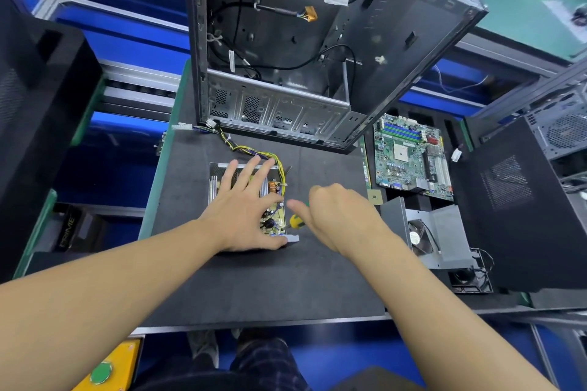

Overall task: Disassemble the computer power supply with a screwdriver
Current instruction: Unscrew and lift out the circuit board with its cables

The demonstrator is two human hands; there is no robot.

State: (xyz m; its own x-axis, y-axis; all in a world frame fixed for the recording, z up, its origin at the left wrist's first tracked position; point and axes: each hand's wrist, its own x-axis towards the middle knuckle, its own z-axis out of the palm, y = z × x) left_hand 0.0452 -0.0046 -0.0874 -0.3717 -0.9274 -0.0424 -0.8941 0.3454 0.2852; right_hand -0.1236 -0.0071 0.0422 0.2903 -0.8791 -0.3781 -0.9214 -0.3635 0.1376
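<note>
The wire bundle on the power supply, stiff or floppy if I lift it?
Probably floppy: the wire bundle lies in a loose curve. Cable ties likely keep it together. It may snag, since its end lies by the case.

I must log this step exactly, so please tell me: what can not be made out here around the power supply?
Head view:
- Tip of the screwdriver and what it touches: too small, lost among board parts.
- Middle of the power supply: covered by the left hand.
- Fingers of the right hand round the handle: hidden behind the hand's own back.
</note>
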